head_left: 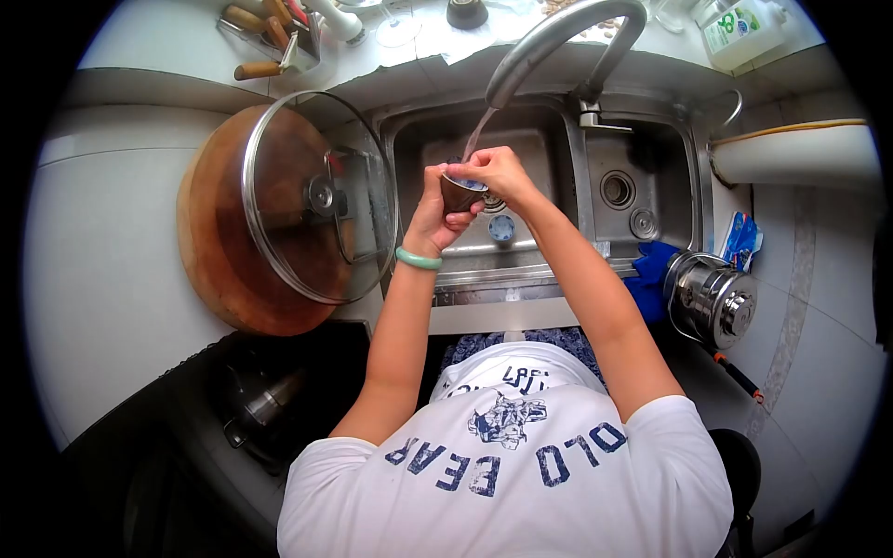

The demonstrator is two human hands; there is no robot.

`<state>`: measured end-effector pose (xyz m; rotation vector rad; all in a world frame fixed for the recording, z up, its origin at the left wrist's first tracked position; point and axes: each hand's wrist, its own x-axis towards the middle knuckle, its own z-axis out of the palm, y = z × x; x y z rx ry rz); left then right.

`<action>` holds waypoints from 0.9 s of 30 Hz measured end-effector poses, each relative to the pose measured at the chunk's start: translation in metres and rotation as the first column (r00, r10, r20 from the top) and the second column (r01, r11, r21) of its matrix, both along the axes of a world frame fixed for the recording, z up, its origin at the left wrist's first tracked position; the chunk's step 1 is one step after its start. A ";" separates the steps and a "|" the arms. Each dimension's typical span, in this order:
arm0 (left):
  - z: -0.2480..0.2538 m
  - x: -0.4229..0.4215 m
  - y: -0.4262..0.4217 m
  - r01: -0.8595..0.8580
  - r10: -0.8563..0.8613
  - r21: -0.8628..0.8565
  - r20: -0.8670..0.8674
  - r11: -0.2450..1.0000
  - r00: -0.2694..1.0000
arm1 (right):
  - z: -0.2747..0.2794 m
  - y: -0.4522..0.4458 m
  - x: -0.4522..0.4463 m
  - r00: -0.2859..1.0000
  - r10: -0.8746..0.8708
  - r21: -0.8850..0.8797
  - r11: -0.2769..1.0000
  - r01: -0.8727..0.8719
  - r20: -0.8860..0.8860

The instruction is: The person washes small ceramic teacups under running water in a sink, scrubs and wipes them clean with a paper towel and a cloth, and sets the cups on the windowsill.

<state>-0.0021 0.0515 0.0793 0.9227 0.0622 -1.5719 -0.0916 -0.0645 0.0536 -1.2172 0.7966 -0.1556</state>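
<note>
1. Cup (461, 197): above sink (544, 139), mouth upward, beneath running tap (535, 58).
2. Left hand (430, 216): clamped around cup's side.
3. Right hand (502, 173): at cup's rim, opposite side; grip cannot be told.

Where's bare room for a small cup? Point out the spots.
Bare metal shows in the big sink, left of the hands and between the right hand and the divider. The small sink has some, behind its drain. It's crowded on the ledge with knives, and around the steel pot and blue cloth.
</note>
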 end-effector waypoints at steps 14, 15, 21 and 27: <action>-0.001 -0.017 0.007 0.091 -0.097 -0.039 -0.214 0.995 0.972 | 0.027 0.005 -0.038 0.972 0.053 0.280 0.953 -0.118 0.227; -0.002 -0.018 0.007 0.095 -0.102 -0.039 -0.216 0.995 0.971 | 0.030 0.003 -0.037 0.986 0.092 0.175 0.978 -0.116 0.140; -0.010 -0.020 -0.002 0.067 -0.111 -0.130 -0.370 0.989 0.922 | 0.020 -0.005 -0.019 0.998 0.047 -0.169 0.984 -0.052 -0.033; -0.021 -0.002 -0.007 0.032 -0.084 -0.123 -0.443 0.992 0.893 | 0.009 -0.008 -0.012 0.994 0.112 -0.168 0.980 -0.107 0.019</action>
